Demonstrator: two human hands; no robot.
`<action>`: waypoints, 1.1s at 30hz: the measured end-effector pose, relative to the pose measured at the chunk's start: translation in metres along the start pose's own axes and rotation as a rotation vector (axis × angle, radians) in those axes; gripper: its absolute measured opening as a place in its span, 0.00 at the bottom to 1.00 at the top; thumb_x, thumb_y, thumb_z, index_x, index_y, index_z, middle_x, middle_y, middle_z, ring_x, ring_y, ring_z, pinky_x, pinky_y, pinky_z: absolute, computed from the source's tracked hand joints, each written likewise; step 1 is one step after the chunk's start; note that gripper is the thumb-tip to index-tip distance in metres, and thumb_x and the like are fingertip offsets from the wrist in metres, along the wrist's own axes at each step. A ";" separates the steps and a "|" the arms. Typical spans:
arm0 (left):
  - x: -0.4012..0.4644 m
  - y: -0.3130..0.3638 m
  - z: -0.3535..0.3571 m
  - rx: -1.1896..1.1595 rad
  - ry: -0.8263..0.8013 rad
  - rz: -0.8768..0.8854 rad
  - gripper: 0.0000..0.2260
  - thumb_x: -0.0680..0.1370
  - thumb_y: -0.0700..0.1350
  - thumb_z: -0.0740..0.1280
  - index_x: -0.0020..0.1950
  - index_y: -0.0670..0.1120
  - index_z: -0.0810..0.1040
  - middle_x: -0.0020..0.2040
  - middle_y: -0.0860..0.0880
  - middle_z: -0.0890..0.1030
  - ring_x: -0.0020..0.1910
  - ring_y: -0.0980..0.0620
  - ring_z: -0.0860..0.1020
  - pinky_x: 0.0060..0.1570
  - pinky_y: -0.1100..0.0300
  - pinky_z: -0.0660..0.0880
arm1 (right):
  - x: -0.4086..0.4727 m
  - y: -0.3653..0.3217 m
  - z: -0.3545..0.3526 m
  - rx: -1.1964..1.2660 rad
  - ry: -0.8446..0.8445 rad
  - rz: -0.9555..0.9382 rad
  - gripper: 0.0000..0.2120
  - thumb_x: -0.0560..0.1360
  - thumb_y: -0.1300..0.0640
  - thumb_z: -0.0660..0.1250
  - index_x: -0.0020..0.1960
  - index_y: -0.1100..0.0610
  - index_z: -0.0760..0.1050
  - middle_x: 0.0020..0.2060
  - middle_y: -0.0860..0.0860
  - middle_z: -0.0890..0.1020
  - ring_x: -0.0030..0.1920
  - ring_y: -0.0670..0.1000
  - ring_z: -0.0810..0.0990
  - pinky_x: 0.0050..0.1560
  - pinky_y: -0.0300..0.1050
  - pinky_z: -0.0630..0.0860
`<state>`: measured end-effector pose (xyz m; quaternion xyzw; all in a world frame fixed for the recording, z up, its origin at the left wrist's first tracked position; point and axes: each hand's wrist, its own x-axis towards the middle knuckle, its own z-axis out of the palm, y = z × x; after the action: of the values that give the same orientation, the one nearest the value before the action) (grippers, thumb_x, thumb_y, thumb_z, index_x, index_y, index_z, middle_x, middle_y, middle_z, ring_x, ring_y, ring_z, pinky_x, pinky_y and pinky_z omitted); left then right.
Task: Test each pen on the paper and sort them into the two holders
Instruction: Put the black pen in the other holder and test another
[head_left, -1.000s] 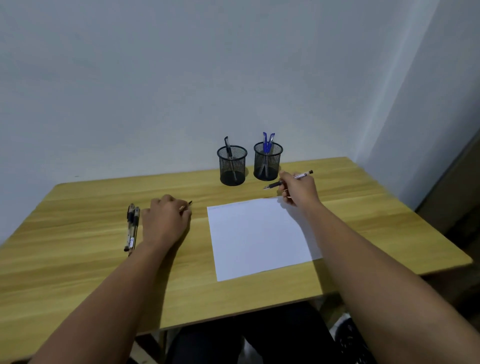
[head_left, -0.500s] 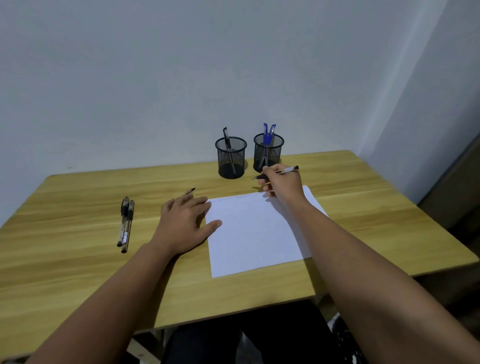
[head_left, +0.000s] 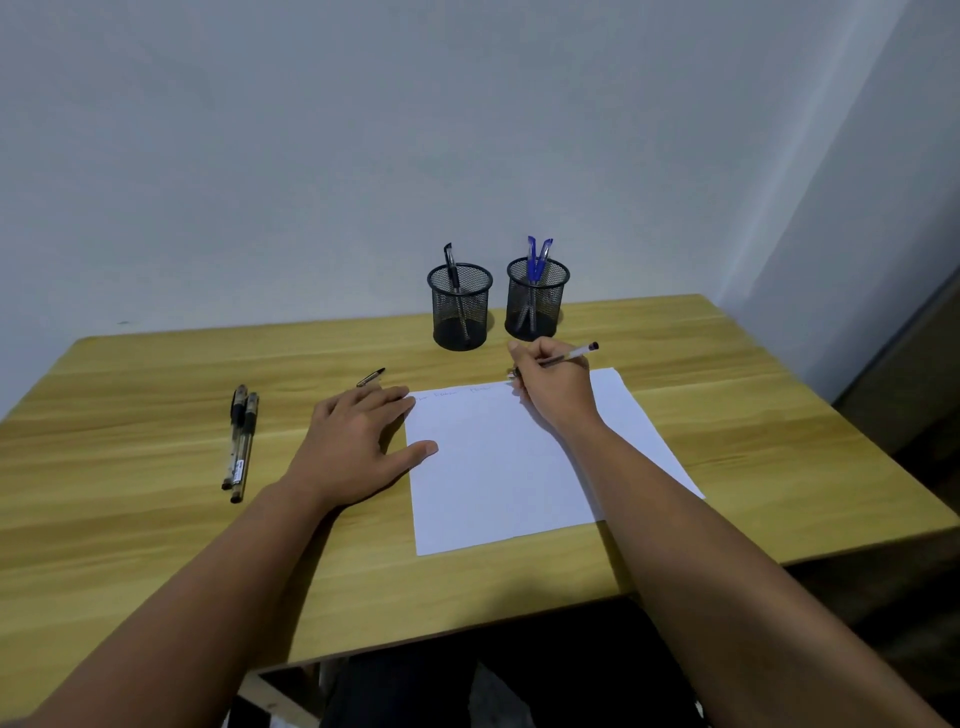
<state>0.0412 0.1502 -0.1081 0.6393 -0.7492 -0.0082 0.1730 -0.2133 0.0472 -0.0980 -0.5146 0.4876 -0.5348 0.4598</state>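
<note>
The wooden worktop fills the lower half of the head view, its far edge against a pale wall. A white sheet of paper lies flat near the middle of it, slightly turned, with a few faint scribbles along its far edge.

The left hand lies palm down and spread flat on the worktop at the paper's 9 o'clock side, gripping nothing; its thumb and the tip of one finger reach onto the paper's left edge. The right hand is at the paper's 12 o'clock edge, closed around a pen in a writing grip. The pen's tip is down at the far edge of the sheet and its back end sticks out toward 2 o'clock.

Two black mesh holders stand side by side, apart from each other, at 12 o'clock from the paper. The left holder has one black-capped pen leaning in it. The right holder, just beyond the right hand, has two blue-capped pens crossing in a V.

At 9 o'clock from the left hand, well apart from it, two pens lie side by side and touching, running front to back. A small dark pen cap lies on the worktop just beyond the left fingertips.
</note>
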 end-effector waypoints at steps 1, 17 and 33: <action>-0.001 0.001 0.000 -0.006 0.014 -0.004 0.38 0.72 0.77 0.56 0.75 0.57 0.72 0.76 0.61 0.69 0.77 0.53 0.62 0.73 0.47 0.58 | -0.001 0.000 0.001 0.019 -0.005 -0.006 0.21 0.83 0.57 0.72 0.42 0.72 0.71 0.32 0.61 0.76 0.27 0.48 0.77 0.27 0.40 0.73; -0.004 0.005 -0.003 -0.031 0.055 -0.069 0.39 0.69 0.77 0.59 0.74 0.57 0.73 0.75 0.58 0.71 0.75 0.52 0.64 0.71 0.47 0.61 | 0.001 0.007 -0.001 -0.014 0.004 -0.048 0.21 0.82 0.53 0.73 0.38 0.66 0.74 0.31 0.65 0.77 0.33 0.55 0.78 0.35 0.48 0.75; -0.004 0.003 -0.002 -0.037 0.055 -0.066 0.38 0.69 0.76 0.59 0.74 0.58 0.73 0.75 0.57 0.70 0.76 0.53 0.63 0.71 0.47 0.58 | 0.000 0.006 -0.001 -0.102 -0.023 0.019 0.16 0.82 0.60 0.72 0.36 0.62 0.74 0.30 0.59 0.79 0.29 0.50 0.80 0.30 0.42 0.76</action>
<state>0.0393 0.1552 -0.1064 0.6605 -0.7222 -0.0102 0.2051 -0.2143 0.0471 -0.1044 -0.5389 0.5139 -0.4988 0.4434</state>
